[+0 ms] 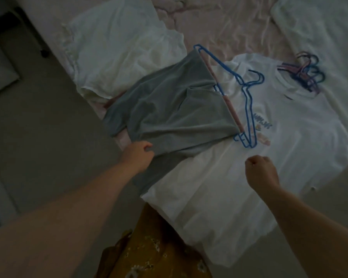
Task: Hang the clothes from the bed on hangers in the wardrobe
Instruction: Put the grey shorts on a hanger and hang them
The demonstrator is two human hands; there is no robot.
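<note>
A grey garment is draped over the bar of a blue hanger that lies on the bed. My left hand pinches the grey garment's near hem. Beneath the hanger a white printed T-shirt is spread flat. My right hand hovers over the T-shirt with its fingers curled and nothing in them. A bundle of spare pink and blue hangers rests by the T-shirt's collar.
Another white garment lies crumpled at the back left of the bed, and more white cloth sits at the back right. The pink sheet shows between them. Floor runs along the left.
</note>
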